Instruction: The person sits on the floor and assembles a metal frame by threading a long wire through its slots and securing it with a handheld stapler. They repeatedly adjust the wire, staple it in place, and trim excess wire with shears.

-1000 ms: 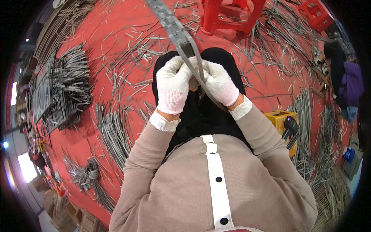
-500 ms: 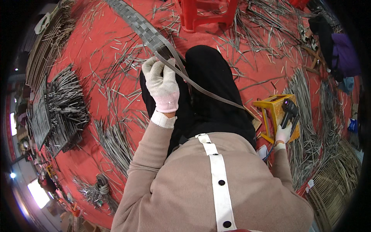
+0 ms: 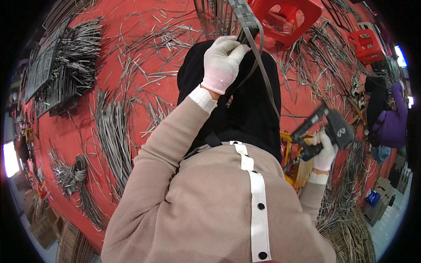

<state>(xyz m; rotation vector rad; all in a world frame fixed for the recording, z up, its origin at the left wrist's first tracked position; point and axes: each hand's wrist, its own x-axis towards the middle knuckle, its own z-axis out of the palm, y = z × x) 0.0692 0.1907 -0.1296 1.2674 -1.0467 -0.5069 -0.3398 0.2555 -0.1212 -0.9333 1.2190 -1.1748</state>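
Note:
My left hand (image 3: 222,61), in a white and pink knit glove, is closed round the end of a grey woven frame piece (image 3: 244,17) above my knees. A long loose grey strip (image 3: 266,79) trails from that end down over my right thigh. Low at my right side, my gloved right hand (image 3: 324,151) grips a black staple gun (image 3: 340,127) by its handle. The gun is raised above a yellow stool (image 3: 301,174), which my right hand and the tool partly cover. Motion slightly blurs the tool and that hand.
A red plastic stool (image 3: 289,22) stands just beyond my knees, another red stool (image 3: 366,46) farther right. Grey strips (image 3: 114,140) lie bundled at left, near a stack of woven panels (image 3: 66,65) and a coil (image 3: 79,168). A person in purple (image 3: 391,125) is at far right.
My right hand has lifted the staple gun off the yellow stool. My left hand, with the woven frame piece, appears farther right and higher. The whole view has shifted too.

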